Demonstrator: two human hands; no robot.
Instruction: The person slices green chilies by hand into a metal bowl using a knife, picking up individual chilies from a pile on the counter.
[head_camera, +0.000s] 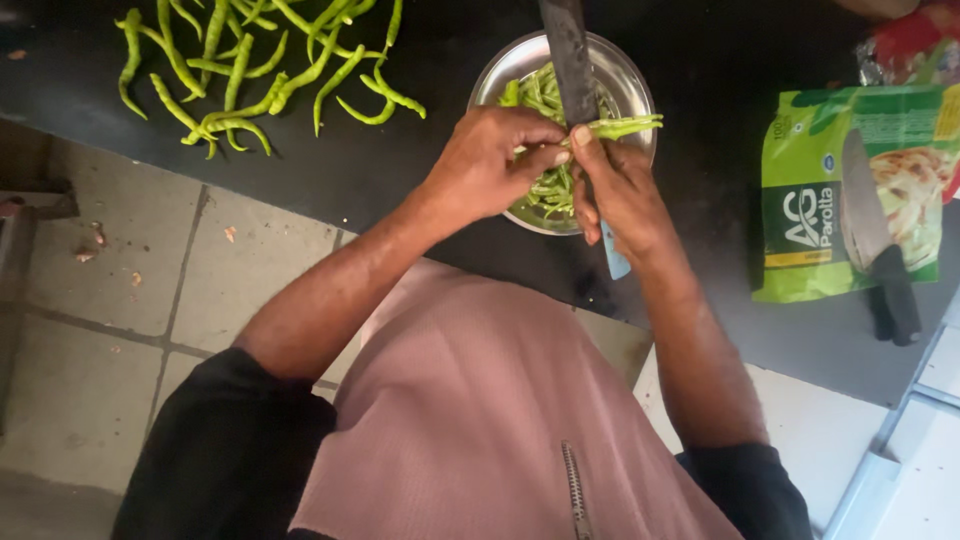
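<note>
1. A green chili (622, 127) is pinched between the left hand (490, 165) and the right hand (620, 190) above a steel bowl (632, 80) of cut chilies, which sits near the black counter's (420, 180) front edge.
2. The right hand also grips a knife (568, 60), blade pointing away.
3. Whole chilies (240, 70) are piled at the counter's left end, with bare counter between pile and bowl.
4. To the right lies a flat green food packet (810, 200) with a second knife (875, 235) on it, and a red packet (915, 40) behind.

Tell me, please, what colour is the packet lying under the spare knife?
Green, seen in the head view: the packet lies under the knife.
</note>
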